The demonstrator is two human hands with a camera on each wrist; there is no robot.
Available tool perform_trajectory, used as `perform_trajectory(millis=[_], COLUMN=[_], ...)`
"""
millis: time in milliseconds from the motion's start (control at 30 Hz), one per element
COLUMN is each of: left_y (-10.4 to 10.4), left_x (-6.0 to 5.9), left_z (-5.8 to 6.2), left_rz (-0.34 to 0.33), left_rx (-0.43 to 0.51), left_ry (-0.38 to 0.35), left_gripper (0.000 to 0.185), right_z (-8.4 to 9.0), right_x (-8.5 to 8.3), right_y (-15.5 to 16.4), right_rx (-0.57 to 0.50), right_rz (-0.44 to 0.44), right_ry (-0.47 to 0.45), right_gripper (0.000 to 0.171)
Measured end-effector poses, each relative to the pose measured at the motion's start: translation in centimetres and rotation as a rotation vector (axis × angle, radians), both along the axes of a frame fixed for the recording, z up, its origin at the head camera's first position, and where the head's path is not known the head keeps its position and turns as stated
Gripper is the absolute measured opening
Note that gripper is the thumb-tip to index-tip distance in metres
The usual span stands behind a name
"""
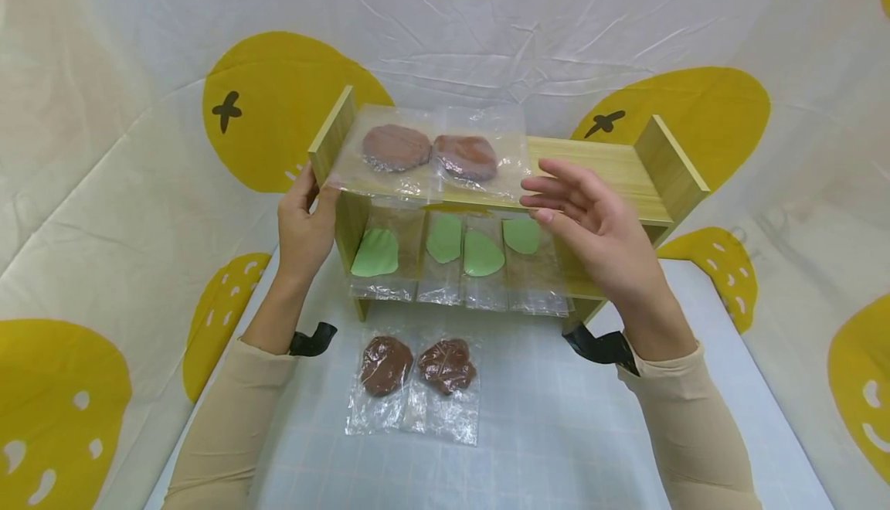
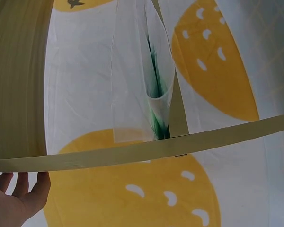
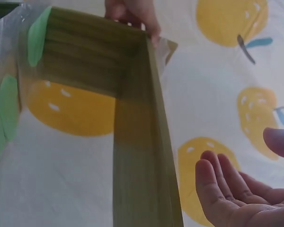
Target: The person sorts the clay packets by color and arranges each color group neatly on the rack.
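Observation:
At the left end of the wooden shelf (image 1: 587, 158), my left hand (image 1: 309, 220) holds the side panel, thumb at the front and fingers against the outer face. Two clear bags (image 1: 511, 158), each with a flat reddish-brown round piece (image 1: 396, 147), lie side by side on the top board beside that hand. My right hand (image 1: 598, 224) hovers in front of the top board near the right-hand bag, fingers loosely extended and holding nothing. In the right wrist view its fingers (image 3: 225, 189) stand apart from the shelf.
Several clear bags with flat green pieces (image 1: 484, 253) lean along the lower level. On the pale blue table (image 1: 556, 433) in front lie two more bagged brown pieces (image 1: 385, 365). A cloth with yellow fruit prints (image 1: 278, 108) hangs behind.

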State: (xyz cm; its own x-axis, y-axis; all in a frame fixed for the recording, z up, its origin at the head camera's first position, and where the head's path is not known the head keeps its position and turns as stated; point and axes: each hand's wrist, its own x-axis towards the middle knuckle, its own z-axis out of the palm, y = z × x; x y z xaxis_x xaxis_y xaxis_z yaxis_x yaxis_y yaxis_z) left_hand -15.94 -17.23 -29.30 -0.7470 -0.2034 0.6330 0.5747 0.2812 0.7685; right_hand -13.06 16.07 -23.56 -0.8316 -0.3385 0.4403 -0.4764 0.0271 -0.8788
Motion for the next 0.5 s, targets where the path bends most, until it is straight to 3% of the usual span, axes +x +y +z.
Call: perform_trajectory(millis=[267,500], left_y=[0.0,0.0], left_x=[0.0,0.0], left_z=[0.1,0.1], left_rz=[0.01,0.012], left_rx=[-0.008,-0.014], left_ry=[-0.004,-0.003], left_gripper=[0.04,0.041], right_z=[-2.0,-4.7], right_x=[1.6,2.3], right_y=[0.9,1.2], right_rx=[0.045,0.082], right_rz=[0.086,0.164], right_ry=[0.017,-0.04], right_gripper=[0.052,0.052])
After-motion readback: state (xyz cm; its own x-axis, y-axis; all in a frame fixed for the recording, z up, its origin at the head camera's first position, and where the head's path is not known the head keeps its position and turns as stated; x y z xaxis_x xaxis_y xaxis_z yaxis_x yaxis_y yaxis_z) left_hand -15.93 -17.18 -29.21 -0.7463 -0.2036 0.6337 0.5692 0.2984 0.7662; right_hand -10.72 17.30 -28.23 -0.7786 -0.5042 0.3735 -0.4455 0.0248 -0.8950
